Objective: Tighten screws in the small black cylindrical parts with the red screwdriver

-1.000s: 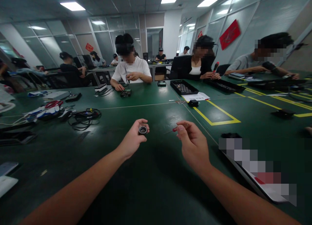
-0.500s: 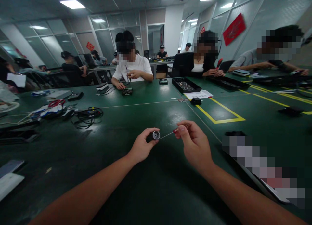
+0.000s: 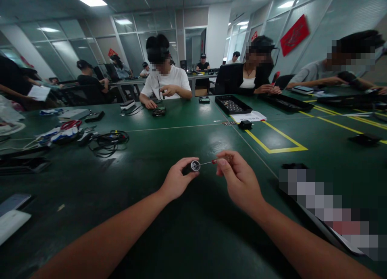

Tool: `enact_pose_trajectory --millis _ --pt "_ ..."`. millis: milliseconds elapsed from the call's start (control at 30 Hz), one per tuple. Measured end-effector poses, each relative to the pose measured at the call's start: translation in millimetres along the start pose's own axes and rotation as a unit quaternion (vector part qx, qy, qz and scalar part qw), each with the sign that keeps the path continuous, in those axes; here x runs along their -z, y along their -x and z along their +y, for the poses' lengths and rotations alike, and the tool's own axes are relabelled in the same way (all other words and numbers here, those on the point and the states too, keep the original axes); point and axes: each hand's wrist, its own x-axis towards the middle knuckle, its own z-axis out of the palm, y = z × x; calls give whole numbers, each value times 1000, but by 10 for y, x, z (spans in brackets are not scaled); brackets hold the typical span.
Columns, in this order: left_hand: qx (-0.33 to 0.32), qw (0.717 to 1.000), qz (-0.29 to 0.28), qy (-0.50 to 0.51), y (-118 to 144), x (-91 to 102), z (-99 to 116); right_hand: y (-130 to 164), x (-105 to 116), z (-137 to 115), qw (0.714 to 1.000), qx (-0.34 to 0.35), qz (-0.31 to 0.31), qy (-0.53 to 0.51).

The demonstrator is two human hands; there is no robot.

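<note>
Between its thumb and fingers my left hand (image 3: 176, 180) grips a small black cylinder (image 3: 195, 166) with a silver rim, its hollow end facing right and toward me. My right hand (image 3: 239, 174) is closed round the reddish handle of a thin screwdriver (image 3: 214, 162). The metal shaft points left, and its tip reaches into the cylinder's open end. Whether the tip touches anything inside is too small to tell. Both hands are raised over the green table (image 3: 169, 238).
Coiled black cables (image 3: 109, 143) lie left, near gloves (image 3: 67, 133). Two phone-like slabs (image 3: 14, 205) are at the lower left. A dark tray with a blurred sheet (image 3: 326, 214) lies right. Across the table sit a small black block (image 3: 245, 125), a parts tray (image 3: 232, 105) and co-workers.
The screwdriver's tip has moved from the cylinder's lower rim up into its opening, and the shaft lies more level. At far left, a person holding a white sheet has shifted.
</note>
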Motion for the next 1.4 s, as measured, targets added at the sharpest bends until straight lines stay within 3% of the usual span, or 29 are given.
enact_pose_trajectory --millis 100,400,567,733,1400 --pt "-7 1000 5 -15 9 -7 36 9 15 -33 1000 17 -13 -21" --pt "-22 998 -8 -65 32 -10 158 -14 11 -119 997 -2 65 31" --pt "-24 995 3 -92 44 -5 182 -16 6 -69 998 -3 60 4" --pt "-43 989 4 -138 70 -3 187 -22 14 -111 997 -14 57 47" --pt "-42 985 15 -168 59 -5 205 -31 -2 -40 998 -24 57 21"
